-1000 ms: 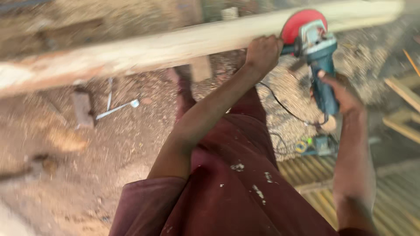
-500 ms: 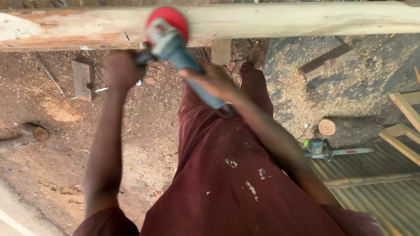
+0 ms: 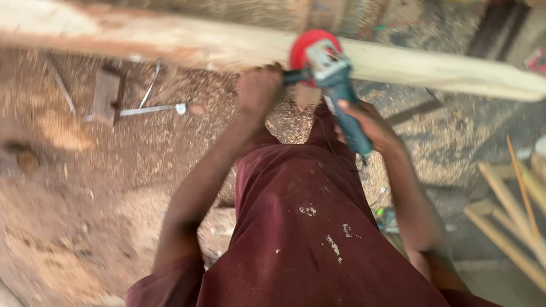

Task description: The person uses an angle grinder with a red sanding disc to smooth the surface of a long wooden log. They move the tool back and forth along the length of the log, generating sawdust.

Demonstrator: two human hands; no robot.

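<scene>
At the far left, on the sawdust-strewn dirt ground (image 3: 68,187), lie a dark rectangular block (image 3: 106,95) and a thin pale metal rod (image 3: 149,109) just beside it, both well apart from the work. Above them the long, pale, peeled wooden beam (image 3: 187,45) runs across the whole view, sloping down toward the right.

Near the middle, the left hand (image 3: 259,88) is closed in a fist around the black side handle of the teal-bodied angle grinder with a red round disc (image 3: 333,79). The red disc sits against the beam's near face. Further right, the right hand (image 3: 367,125) wraps around the grinder's rear body, fingers curled shut on it; its cable is hard to trace in the blur. At the far right, pale wooden slats (image 3: 512,210) lie on the ground.

The risks, as I judge them: the disc could dig in at an edge of the beam and kick back toward the dark red garment (image 3: 307,227) directly below — the tool is held close to the body. A slack cable could also swing into the disc, and dust may fly up toward the face.
</scene>
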